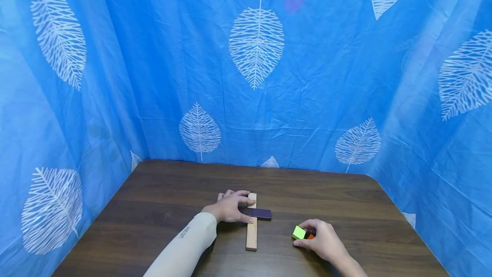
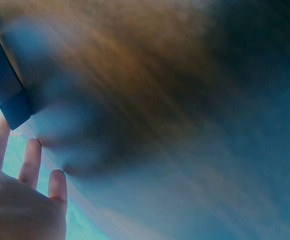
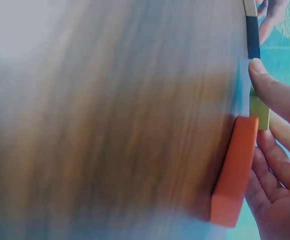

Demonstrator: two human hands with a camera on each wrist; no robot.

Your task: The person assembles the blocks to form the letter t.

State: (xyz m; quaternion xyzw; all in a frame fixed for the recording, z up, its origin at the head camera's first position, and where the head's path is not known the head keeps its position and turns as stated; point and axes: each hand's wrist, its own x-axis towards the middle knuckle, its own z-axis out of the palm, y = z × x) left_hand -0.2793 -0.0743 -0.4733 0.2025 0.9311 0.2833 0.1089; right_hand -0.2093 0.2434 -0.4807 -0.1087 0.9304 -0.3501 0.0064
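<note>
On the table, a long pale wooden strip lies with a dark purple block set crosswise at it. My left hand reaches in from the left. Its thumb and a finger rest at the strip, one on each side of the purple block, and the other fingers are spread. Off to the right, my right hand pinches a yellow-green block between thumb and fingers. Beneath that hand is an orange block, lying on the table and mostly hidden in the head view.
The dark wood-grain table has rounded far corners. Blue curtains with white leaf prints hang behind it and along both sides. A pale sleeve covers the left forearm.
</note>
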